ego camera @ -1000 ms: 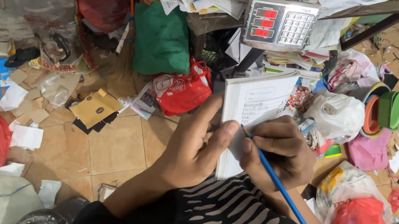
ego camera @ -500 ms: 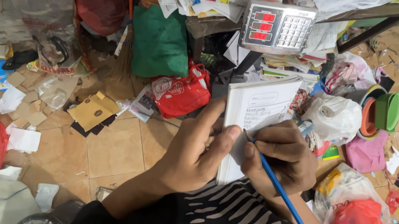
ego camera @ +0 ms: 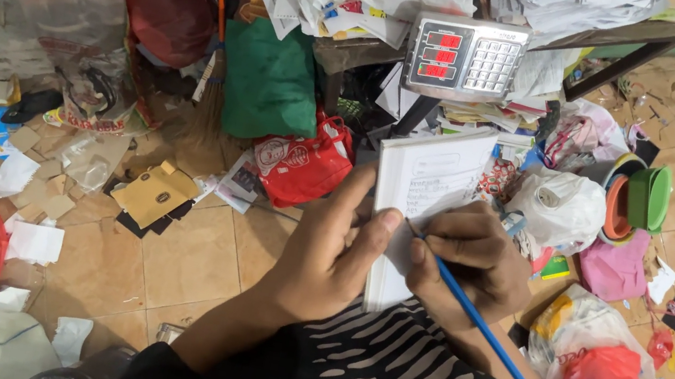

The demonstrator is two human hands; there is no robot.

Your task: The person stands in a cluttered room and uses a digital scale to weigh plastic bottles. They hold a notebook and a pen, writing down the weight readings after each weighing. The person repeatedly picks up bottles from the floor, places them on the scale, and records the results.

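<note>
- Near the middle of the scene, over the person's lap, the white notepad point(ego camera: 420, 196) stood propped up, its ruled page already bearing handwriting.
- Left hand point(ego camera: 332, 257) clasped the pad's left edge, thumb pressing on the page.
- Right hand point(ego camera: 470, 259) pinched the blue pen point(ego camera: 476, 317) low on the barrel, tip touching the paper.
- Light and bendy, the pad probably needed backing behind the sheet; the edge hold looked sensible.
- Farther off, a digital scale point(ego camera: 465, 57) sat among bags.
</note>
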